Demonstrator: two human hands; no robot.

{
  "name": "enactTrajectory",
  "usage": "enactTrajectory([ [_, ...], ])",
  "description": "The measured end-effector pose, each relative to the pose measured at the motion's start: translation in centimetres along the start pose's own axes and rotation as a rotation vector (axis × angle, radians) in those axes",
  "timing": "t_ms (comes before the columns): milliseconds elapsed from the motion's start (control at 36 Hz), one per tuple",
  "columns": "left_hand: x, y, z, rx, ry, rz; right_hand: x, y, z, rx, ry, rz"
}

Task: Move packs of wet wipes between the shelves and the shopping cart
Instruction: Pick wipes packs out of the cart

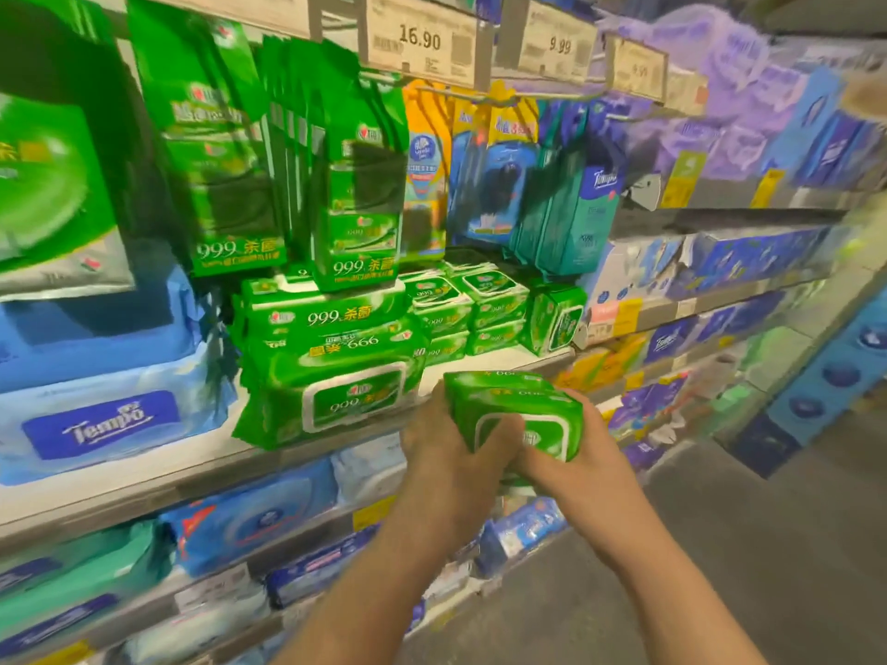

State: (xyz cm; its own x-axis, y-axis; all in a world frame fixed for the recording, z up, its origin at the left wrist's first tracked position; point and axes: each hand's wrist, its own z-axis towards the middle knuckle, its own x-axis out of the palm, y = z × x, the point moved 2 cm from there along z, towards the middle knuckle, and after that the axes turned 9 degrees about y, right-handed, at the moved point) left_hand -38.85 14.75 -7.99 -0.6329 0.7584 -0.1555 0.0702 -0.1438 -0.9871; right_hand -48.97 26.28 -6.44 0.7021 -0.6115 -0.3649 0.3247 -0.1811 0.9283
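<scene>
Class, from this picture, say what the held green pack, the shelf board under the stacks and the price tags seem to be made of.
Green pack: soft glossy plastic film, judging by its sheen. Shelf board: probably white painted metal, smooth and flat. Price tags: printed paper, likely in clear plastic holders; blur leaves that open.

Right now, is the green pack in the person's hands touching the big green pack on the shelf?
Apart. The head view shows bare white shelf between the held green pack and the big green pack; both hands, left and right, hold it.

Head view, close, down toward shelves [297, 465]
</scene>
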Motion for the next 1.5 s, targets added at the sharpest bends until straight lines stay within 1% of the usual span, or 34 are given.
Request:
enactTrajectory([
  [83,0.3,-0.2,2.5,0.008,0.01,-0.019,-0.8,-0.8,2.6,-0.007,-0.04,-0.029],
  [194,1.0,0.2,4.5,-0.048,0.047,0.069,-1.7,-2.2,5.6,-0.016,-0.01,-0.05],
  [306,1.6,0.3,6.3,-0.032,-0.022,0.056,-2.5,-2.9,7.9,-0.054,0.057,-0.013],
  [389,2.3,0.4,7.9,-0.096,-0.053,0.019,-3.0,-3.9,10.6,-0.07,0.125,0.034],
  [500,3.3,0.0,8.9,-0.159,-0.099,0.002,-4.1,-4.9,13.8,-0.055,0.251,0.196],
  [583,4.2,-0.6,9.3,-0.188,-0.153,0.002,-5.2,-4.7,14.9,-0.093,0.325,0.187],
  [694,5.7,-1.0,9.5,-0.109,-0.244,0.005,-6.4,-5.4,15.8,-0.122,0.352,0.231],
  [778,6.3,-0.7,10.5,-0.08,-0.302,-0.004,-7.0,-5.9,16.4,-0.192,0.368,0.193],
  [889,5.7,-0.5,11.9,-0.165,-0.38,0.05,-6.5,-6.7,18.3,-0.199,0.419,0.039],
  [944,5.8,-0.5,11.8,-0.21,-0.412,0.133,-6.1,-7.2,19.0,-0.196,0.473,-0.009],
  [972,5.8,-0.5,11.7,-0.217,-0.431,0.233,-6.1,-7.3,19.1,-0.192,0.489,-0.012],
  [1028,6.1,-0.6,11.4,-0.145,-0.451,0.448,-6.3,-7.4,19.3,-0.192,0.503,-0.011],
  [1056,6.2,-0.6,11.5,-0.082,-0.444,0.518,-6.6,-7.3,19.4,-0.192,0.507,-0.02],
  [1111,6.5,-0.7,11.8,-0.014,-0.376,0.607,-7.3,-7.3,19.6,-0.179,0.51,-0.026],
  [1194,6.7,-1.0,12.5,0.002,-0.308,0.718,-8.6,-6.8,19.4,-0.144,0.524,-0.027],
  [1278,6.5,-1.3,13.0,-0.002,-0.341,0.885,-10.5,-6.7,19.3,-0.135,0.467,-0.045],
  [1389,6.4,-1.5,14.1,-0.039,-0.293,1.13,-12.4,-6.1,19.3,-0.144,0.42,-0.117],
  [1500,6.4,-0.5,15.3,0.025,-0.245,1.172,-13.1,-4.6,19.0,-0.23,0.373,-0.316],
])
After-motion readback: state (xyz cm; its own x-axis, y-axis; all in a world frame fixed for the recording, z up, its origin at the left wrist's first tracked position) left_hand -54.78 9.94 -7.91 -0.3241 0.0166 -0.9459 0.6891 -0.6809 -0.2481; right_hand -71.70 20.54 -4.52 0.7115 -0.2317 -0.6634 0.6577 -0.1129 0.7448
